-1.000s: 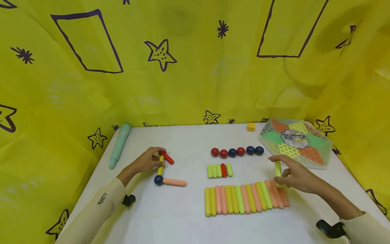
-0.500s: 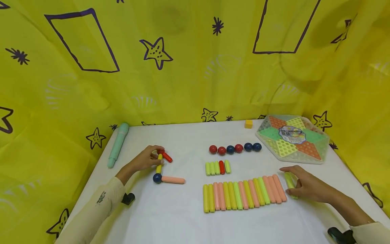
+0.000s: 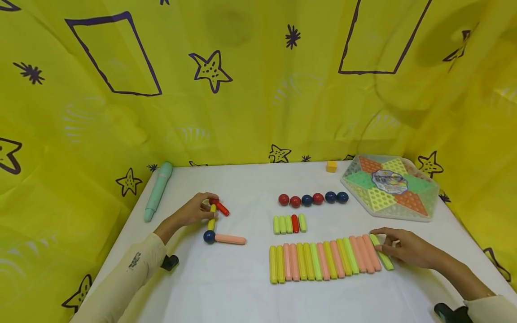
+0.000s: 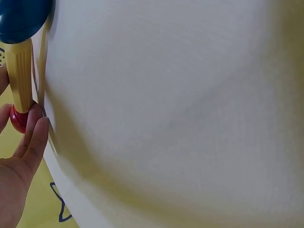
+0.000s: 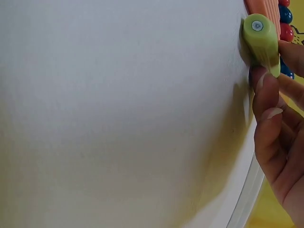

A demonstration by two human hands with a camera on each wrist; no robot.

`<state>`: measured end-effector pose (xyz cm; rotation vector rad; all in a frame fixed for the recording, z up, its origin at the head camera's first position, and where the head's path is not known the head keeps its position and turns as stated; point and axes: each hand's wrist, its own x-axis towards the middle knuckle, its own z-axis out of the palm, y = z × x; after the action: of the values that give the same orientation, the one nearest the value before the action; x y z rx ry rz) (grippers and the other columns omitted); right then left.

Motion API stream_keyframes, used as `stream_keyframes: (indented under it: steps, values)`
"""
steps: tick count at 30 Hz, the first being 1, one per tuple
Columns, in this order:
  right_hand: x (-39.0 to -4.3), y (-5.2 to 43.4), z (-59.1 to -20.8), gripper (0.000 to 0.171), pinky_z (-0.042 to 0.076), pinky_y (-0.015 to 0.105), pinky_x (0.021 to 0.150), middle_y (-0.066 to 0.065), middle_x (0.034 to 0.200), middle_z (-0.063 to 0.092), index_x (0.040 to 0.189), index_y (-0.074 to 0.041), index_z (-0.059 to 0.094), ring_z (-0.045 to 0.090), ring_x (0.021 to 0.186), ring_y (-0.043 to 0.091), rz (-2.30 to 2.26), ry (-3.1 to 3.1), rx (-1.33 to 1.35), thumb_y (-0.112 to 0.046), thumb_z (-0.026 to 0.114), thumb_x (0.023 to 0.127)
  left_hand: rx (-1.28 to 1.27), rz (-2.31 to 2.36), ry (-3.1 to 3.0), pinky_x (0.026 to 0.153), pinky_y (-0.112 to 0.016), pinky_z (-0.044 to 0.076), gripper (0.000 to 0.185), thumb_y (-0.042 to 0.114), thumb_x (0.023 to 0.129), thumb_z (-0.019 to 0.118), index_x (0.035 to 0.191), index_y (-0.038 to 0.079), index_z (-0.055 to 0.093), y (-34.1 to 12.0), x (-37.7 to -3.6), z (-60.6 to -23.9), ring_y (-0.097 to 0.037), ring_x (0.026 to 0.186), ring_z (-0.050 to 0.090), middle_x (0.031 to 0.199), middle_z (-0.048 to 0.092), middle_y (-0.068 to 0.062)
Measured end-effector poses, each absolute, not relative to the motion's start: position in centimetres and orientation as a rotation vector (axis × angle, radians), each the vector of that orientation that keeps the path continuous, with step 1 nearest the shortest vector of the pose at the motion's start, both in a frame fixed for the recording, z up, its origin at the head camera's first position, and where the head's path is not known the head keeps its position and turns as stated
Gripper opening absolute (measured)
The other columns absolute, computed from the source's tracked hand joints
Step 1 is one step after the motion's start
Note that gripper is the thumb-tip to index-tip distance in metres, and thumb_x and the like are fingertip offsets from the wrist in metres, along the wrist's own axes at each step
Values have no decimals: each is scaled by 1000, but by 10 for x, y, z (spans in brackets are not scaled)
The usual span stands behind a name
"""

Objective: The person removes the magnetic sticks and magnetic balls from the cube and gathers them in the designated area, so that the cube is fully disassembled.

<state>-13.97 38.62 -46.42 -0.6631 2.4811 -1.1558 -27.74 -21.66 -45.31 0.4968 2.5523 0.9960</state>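
At the left of the head view, my left hand [image 3: 197, 209] holds a joined piece by its yellow stick [image 3: 212, 219] and red ball, fingers at the ball. A short red stick [image 3: 222, 209] angles off the red ball [image 4: 19, 119]. At the yellow stick's near end is a blue ball [image 3: 209, 237], with a pink stick [image 3: 230, 239] pointing right from it. On the right, my right hand [image 3: 412, 247] pinches a light green stick [image 3: 385, 261] lying slantwise at the right end of a row of long sticks [image 3: 323, 261]. Its magnet-like end faces the right wrist camera.
Behind the long row lies a short row of green and red sticks [image 3: 288, 224], then a line of red and blue balls [image 3: 307, 200]. A hexagonal box [image 3: 389, 186] and a yellow cube [image 3: 331, 167] sit at the back right. A mint-green tube [image 3: 159, 193] lies back left.
My right hand has brought the light green stick down from above the row to the table, then leftward against its right end. The left hand keeps its hold on the joined piece.
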Motion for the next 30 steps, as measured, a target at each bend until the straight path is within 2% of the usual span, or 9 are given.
stream_keyframes:
  steps: [5, 10, 17, 23, 30]
  values:
    - [-137, 378, -462, 45, 44, 26, 47, -5, 76, 61, 138, 13, 44, 52, 52, 9, -1146, 2500, -585, -8, 59, 101, 495, 995, 2551, 98, -48, 53, 57, 19, 92, 74, 141, 3, 50, -219, -278, -453, -41, 119, 59, 135, 47, -21]
    - [-133, 372, -453, 52, 44, 25, 49, -4, 78, 64, 142, 10, 41, 52, 53, 6, -1052, 2580, -443, -19, 58, 103, 516, 1003, 2550, 99, -49, 52, 57, 19, 92, 74, 141, 2, 50, -220, -278, -453, -40, 117, 60, 135, 50, -20]
    - [-142, 358, -425, 39, 43, 26, 47, 1, 87, 69, 132, 2, 57, 51, 52, 8, -900, 2798, -373, -21, 62, 101, 519, 1008, 2542, 98, -48, 52, 58, 21, 92, 75, 141, 3, 51, -217, -281, -452, -38, 117, 60, 134, 49, -20]
    - [-188, 280, -397, 29, 46, 26, 50, 8, 96, 70, 120, -2, 65, 53, 53, 11, -959, 2830, -527, -23, 64, 100, 523, 1016, 2538, 98, -46, 53, 57, 19, 92, 75, 141, 3, 52, -220, -283, -452, -36, 115, 61, 133, 50, -19]
    - [-251, 151, -405, 28, 52, 27, 60, 10, 98, 68, 119, -3, 66, 62, 64, 17, -996, 2604, -710, -23, 65, 99, 591, 1029, 2533, 100, -48, 52, 53, 20, 96, 70, 141, 0, 51, -220, -284, -454, -37, 115, 61, 135, 52, -20]
